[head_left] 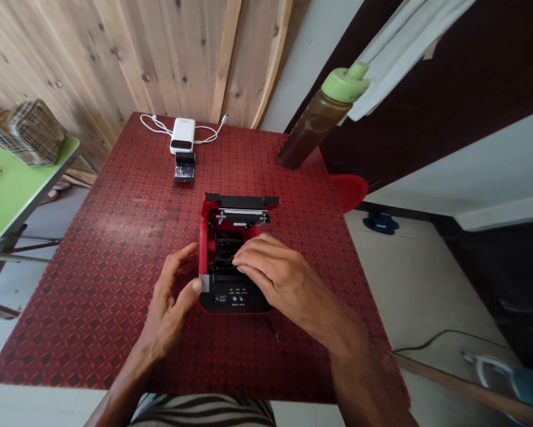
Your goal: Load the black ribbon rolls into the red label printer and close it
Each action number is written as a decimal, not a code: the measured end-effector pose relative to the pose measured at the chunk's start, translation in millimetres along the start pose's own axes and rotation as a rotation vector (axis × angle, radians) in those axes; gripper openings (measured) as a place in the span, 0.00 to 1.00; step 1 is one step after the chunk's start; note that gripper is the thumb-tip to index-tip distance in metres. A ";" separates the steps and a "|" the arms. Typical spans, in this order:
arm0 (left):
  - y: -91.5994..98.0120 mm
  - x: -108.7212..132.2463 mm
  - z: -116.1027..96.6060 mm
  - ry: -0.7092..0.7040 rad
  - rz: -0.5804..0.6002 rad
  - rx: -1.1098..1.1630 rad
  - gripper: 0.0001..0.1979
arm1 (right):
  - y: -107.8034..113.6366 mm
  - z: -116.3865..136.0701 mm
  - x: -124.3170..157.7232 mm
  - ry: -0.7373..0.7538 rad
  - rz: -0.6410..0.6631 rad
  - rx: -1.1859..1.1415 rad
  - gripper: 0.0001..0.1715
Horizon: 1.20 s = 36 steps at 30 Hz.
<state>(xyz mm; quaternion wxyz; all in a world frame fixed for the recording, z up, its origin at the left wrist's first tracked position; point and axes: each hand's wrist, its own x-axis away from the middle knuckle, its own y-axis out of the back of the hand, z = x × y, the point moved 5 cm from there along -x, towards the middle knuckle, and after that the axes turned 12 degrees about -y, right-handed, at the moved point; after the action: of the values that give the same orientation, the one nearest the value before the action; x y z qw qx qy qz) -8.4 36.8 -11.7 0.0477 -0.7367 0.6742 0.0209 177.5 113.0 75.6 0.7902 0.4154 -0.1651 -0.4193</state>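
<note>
- Head view, one frame; we see both of the person's forearms coming in from the bottom edge.
- Printer: red and black receipt printer, centre of the frame, flat on the table, lid swung open toward the top of the frame. Black button panel faces us. Metal bar and rollers sit near the hinge.
- Left hand: left of the printer, half open, fingers curled up and not closed on anything. Thumb tip sits at the printer's front left corner, on a small silver tab, and looks to be touching.
- Right hand: lies over the printer's open compartment, fingers together and pointing left. Fingertips are over the dark inside. We cannot tell if they grip anything in there.
- Table cover: red patterned, under everything here. Thin black wire just below the printer.
- Top centre: white power bank with white cable looped around it, small black box touching its near end.
- Upper right: bottle with green cap, brown liquid, tilted, base on the table near its far edge. Pale cloth hangs beside it.
- Far left: green table with a plaid bag.
- Floor, right: red stool, blue object, black cable.
- Bottom edge: striped shirt.
- Behind it all: wood wall.
</note>
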 end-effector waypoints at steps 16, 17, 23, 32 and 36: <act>-2.6 -82.7 -54.3 -0.301 -0.135 -0.247 0.17 | -20.1 25.2 62.3 0.090 -0.529 0.291 0.14; -2.4 -77.6 -53.7 -0.282 -0.141 -0.255 0.15 | -22.2 25.1 64.0 0.089 -0.537 0.304 0.14; -4.1 -41.7 -27.4 -0.103 -0.151 -0.104 0.24 | -24.7 23.5 67.4 0.035 -0.583 0.349 0.15; -8.0 -28.8 -7.3 0.039 -0.059 0.004 0.32 | -28.9 14.1 63.7 -0.004 -0.526 0.200 0.16; -9.5 -27.1 -8.1 0.030 -0.079 0.001 0.33 | -27.4 11.9 64.5 -0.010 -0.526 0.185 0.16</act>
<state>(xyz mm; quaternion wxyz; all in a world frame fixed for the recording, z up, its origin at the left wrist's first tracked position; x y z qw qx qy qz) -1.7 63.7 -0.7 0.0387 -0.7629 0.6453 0.0077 194.2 46.9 55.3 0.6119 0.5125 -0.0929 -0.5952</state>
